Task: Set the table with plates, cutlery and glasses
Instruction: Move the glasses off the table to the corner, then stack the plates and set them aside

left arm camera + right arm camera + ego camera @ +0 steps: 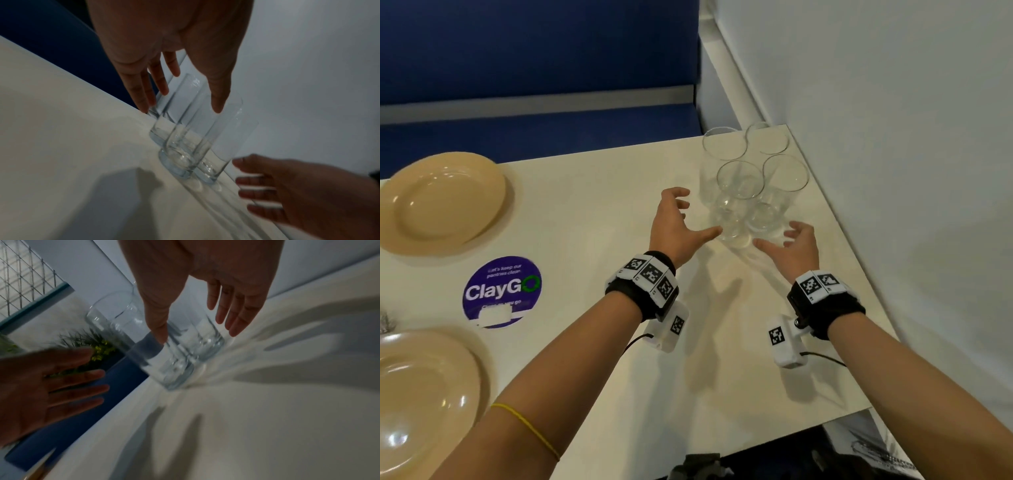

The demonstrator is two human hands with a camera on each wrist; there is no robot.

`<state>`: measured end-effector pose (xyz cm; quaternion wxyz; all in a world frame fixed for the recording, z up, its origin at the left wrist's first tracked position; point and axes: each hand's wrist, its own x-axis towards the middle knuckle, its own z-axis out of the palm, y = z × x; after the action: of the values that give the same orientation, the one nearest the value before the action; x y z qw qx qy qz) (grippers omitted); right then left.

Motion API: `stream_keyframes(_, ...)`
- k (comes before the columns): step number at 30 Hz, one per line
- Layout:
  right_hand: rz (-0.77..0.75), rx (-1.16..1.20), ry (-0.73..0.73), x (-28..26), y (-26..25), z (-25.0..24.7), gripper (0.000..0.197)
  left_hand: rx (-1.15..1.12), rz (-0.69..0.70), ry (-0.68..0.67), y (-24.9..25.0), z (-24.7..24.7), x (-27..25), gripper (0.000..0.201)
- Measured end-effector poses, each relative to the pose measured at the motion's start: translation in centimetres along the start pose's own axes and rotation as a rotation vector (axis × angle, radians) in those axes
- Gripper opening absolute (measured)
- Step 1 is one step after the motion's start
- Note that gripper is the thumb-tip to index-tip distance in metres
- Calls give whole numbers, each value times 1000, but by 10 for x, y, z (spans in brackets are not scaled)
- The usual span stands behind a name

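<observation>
1. Plates sit nearest you on the left: one cream plate (421, 404) at the table's (722, 359) near edge, a second plate (441, 202) farther back, and a round purple sticker (501, 291) between them.
2. Your left hand (676, 226) hovers with fingers spread wide and thumb out, just beside the glasses, gripping nothing.
3. Your right hand (796, 248) mirrors it, fingers apart and loosely bent, holding nothing.
4. Four clear glasses (739, 198) stand upright, clustered in the table's far right corner by the white wall (893, 102), between your two hands.
</observation>
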<state>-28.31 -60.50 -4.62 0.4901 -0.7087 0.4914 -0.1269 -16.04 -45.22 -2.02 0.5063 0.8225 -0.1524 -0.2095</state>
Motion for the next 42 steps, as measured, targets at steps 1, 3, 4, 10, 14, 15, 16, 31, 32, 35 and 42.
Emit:
stream_keyframes(1, 30, -17, -2, -4, 6, 0, 81, 6, -8, 1, 2, -4, -3, 75)
stream_keyframes(3, 33, -57, -44, -34, 9, 26, 76, 20, -14, 40, -13, -37, -18, 65)
stream_keyframes(4, 19, -72, -66, -48, 7, 40, 73, 22, -5, 66, -20, -54, -25, 60)
stream_keyframes(10, -197, -104, -362, -154, -55, 171, 44, 96, -14, 262, -86, -214, -73, 40)
stream_keyframes(14, -301, -229, -592, -227, -83, 256, 34, 247, -80, 267, -130, -310, -107, 42)
stream_keyframes(15, -313, -295, -653, -252, -85, 282, 36, 302, -124, 272, -146, -341, -122, 44)
stream_keyframes(16, -313, -363, -686, -265, -86, 299, 39, 350, -162, 256, -155, -360, -130, 46)
stream_keyframes(31, -203, -361, -604, -275, -116, 334, 16, 498, -424, 96, -219, -437, -156, 41)
stream_keyframes(32, -197, -330, -592, -270, -126, 335, 18, 466, -432, 131, -217, -441, -151, 40)
stream_keyframes(35, -212, -250, -552, -249, -151, 347, 21, 252, -444, 227, -216, -453, -136, 39)
stream_keyframes(42, 134, -45, -482, -206, -188, 394, 31, 43, -422, 414, -228, -479, -115, 25)
